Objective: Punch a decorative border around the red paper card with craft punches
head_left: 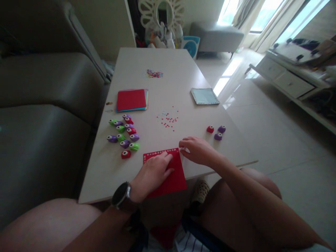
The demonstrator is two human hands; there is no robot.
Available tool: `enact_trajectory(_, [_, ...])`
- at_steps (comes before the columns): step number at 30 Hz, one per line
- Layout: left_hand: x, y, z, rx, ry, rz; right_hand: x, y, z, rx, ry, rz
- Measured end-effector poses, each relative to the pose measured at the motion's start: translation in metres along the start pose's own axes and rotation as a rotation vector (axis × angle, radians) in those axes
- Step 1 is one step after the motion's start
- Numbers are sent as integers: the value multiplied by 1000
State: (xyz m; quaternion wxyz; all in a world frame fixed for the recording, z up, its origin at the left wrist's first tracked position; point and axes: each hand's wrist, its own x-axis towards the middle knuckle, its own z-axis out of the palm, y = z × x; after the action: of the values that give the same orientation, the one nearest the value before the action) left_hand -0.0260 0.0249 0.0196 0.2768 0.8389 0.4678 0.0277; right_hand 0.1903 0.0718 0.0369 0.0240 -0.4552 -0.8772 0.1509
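A red card [177, 175] with a row of punched holes along its far and left edges lies at the table's front edge, partly overhanging it. My left hand [157, 171] lies over the card, fingers stretched out and thumb apart, holding it down. At the card's far right corner my right hand [195, 149] is closed, fingertips and thumb together; whatever is in them is too small to make out. Red paper dots [169, 120] are scattered beyond the card, with some pale blue ones among them.
Several small red, green and purple craft punches [125, 143] stand on the left, three more punches [218, 136] on the right. Farther back are a stack of coloured cards [131, 100], a pale blue card [204, 96] with punched edges and multicoloured bits [154, 74]. A sofa [44, 77] flanks the table [105, 182].
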Motion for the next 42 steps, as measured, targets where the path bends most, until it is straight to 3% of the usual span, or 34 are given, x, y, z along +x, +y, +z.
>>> enact_trajectory(4, [1,-1,-1,21,-7,12,-2,28,-14,9,90,78])
enact_trajectory(6, [0,-2,-5,26,-18,16,-9,56,-28,-44,182,236])
enact_trajectory(8, [-3,-3,-12,14,-9,21,-19,88,-41,-89,248,487])
enact_trajectory(12, [-18,-6,-25,-11,36,-16,-38,140,-50,-67,215,646])
enact_trajectory(15, [-34,-5,-30,-16,49,-67,-45,158,-43,-3,157,716])
enact_trajectory(23, [-62,18,-51,-45,-7,-17,-55,161,-23,42,156,849])
enact_trajectory(33, [-88,46,-76,9,-42,-28,-80,149,-15,34,153,862])
enact_trajectory(42, [-66,48,-74,171,-53,76,-68,134,-12,47,127,813])
